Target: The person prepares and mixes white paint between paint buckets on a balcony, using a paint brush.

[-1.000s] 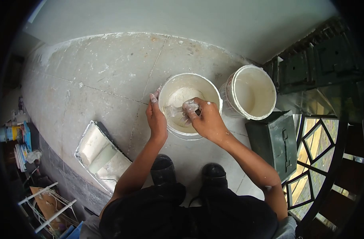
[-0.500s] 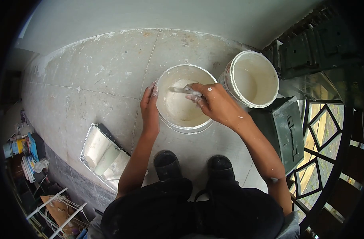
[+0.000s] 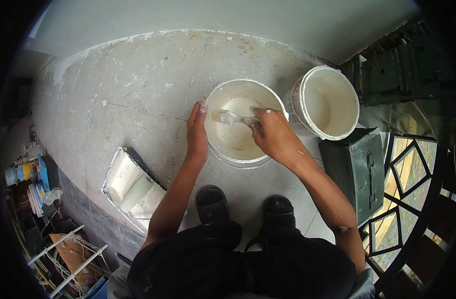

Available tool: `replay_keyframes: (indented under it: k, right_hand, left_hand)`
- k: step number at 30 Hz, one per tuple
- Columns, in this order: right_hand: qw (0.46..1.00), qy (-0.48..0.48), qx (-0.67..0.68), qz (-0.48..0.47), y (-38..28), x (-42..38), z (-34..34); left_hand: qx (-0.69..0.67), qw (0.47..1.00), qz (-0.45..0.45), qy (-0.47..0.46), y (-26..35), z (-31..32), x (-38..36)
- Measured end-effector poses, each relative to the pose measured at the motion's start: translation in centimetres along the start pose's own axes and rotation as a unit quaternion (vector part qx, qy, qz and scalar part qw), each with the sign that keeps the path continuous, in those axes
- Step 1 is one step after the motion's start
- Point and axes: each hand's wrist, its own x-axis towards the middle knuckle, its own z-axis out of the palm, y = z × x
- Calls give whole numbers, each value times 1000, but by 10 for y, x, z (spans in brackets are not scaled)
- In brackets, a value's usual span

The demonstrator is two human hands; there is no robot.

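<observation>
A white bucket (image 3: 245, 162) stands on the grey floor, with whitish material inside. My left hand (image 3: 197, 130) rests against its left outer side, steadying the rim with fingers pressed along the wall. Inside the opening, my right hand (image 3: 269, 130) is closed on the handle of a brush (image 3: 230, 117), whose bristle end points left near the inner wall. Whitish smears mark the fingers of both hands. A second bucket (image 3: 354, 107) with a crusted white rim stands to the right.
At the lower left lies a paint tray (image 3: 122, 187) with pale residue. A dark green metal box (image 3: 360, 174) is at the right, beside a patterned metal grille (image 3: 398, 194). Shelving with assorted items (image 3: 36, 192) fills the far left. My shoes (image 3: 212, 203) are below the bucket.
The brush has swung so its bristle end shows more clearly toward the left inner wall. The view has shifted slightly, moving the buckets a little right in the frame.
</observation>
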Motion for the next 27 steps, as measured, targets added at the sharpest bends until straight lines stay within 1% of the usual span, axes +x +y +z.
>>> replay_keyframes:
  k: [2,5,8,11,14,18,20,21,23,26,27]
  right_hand:
    - [999,-42,-5,-22,9,2,8]
    - [987,-149,63,12,12,11,9]
    - [988,-147,18,-48,13,15,7]
    - [984,-164,26,-67,17,16,1]
    - [983,-155,36,-90,20,15,1]
    - [980,-176,16,-87,15,18,-3]
    - [977,-203,3,-71,11,20,-6]
    - [977,-194,4,-83,12,20,-5]
    - [978,-177,7,-107,15,19,-1]
    - [975,-183,-26,-126,16,20,1]
    - [978,-158,-39,-129,14,18,0]
  left_hand:
    - [-4,1000,8,6,-1,0,0]
    - [-5,1000,14,9,3,4,-4]
    - [5,1000,13,23,3,6,-3]
    - [12,999,19,34,-5,5,1]
    - [20,999,19,41,-7,3,2]
    - [21,1000,13,14,1,5,-1]
    - [30,999,16,36,-1,6,-1]
    - [34,998,18,47,-2,7,-1]
    - [35,998,13,40,2,8,-2]
    - [36,998,20,54,0,7,-1]
    - [35,997,25,64,-2,6,-1]
